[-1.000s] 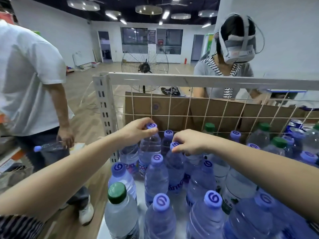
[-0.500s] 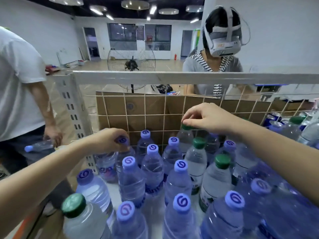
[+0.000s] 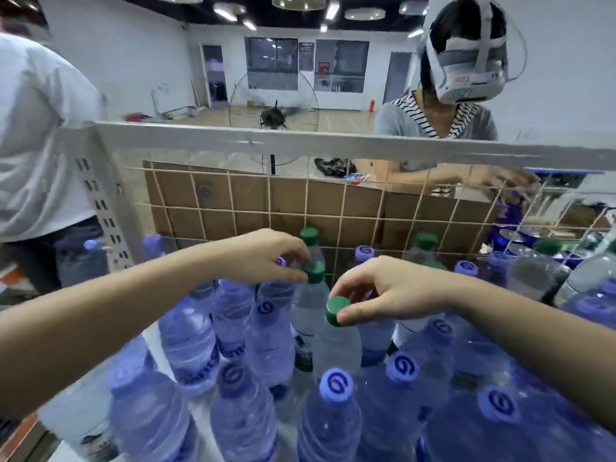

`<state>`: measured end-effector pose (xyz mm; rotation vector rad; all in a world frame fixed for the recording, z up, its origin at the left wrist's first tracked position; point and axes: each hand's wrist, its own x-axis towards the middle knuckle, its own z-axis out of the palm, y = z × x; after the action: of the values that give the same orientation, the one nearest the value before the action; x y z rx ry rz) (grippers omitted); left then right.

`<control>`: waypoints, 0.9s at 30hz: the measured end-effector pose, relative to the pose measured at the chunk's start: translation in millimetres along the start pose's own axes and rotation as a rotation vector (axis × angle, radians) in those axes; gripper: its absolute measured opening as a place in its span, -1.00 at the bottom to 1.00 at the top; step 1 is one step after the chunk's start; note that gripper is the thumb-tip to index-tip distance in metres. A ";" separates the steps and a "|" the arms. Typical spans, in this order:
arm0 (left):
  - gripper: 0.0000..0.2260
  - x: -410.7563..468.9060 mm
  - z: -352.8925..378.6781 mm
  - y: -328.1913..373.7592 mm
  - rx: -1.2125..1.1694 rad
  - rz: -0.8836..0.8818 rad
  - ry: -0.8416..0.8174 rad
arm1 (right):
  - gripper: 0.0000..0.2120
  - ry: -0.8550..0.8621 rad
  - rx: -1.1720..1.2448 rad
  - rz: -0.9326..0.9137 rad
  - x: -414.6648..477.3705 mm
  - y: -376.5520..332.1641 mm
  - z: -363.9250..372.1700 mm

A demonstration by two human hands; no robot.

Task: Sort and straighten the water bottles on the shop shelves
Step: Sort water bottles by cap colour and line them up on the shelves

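Pinching caps with both hands: your right grip (image 3: 386,291) closes on the cap of the near green bottle (image 3: 336,345), your left grip (image 3: 263,255) on the far green bottle (image 3: 308,301). Both stand on the shelf (image 3: 156,331) among purple-capped bottles (image 3: 336,386). Lift straight up, keep each vertical, and clear neighbouring caps before shifting sideways, or they likely topple.

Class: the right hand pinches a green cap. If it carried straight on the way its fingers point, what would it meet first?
Past its own green cap, likely the neighbouring green-capped bottle gripped by the left hand; depth unclear.
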<state>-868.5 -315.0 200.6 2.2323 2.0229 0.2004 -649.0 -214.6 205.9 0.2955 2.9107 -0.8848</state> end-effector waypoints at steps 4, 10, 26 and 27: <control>-0.66 1.0 10.1 12.5 -0.028 -0.031 -0.001 | -0.67 -0.009 0.002 -0.066 1.0 7.1 11.7; -0.68 1.6 24.9 23.9 -0.109 -0.121 0.105 | -0.78 0.110 0.030 -0.102 5.5 10.2 24.8; -0.83 -7.6 -53.2 71.5 -0.972 0.105 0.716 | -0.73 0.831 0.681 -0.232 -45.1 -37.2 -49.3; -0.85 -5.9 -59.6 77.6 -0.998 0.121 0.720 | -0.70 0.862 0.724 -0.254 -48.9 -42.3 -54.5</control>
<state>-803.8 -328.4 273.1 1.6758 1.4040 1.7643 -611.3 -226.4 280.7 0.4377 3.2127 -2.3569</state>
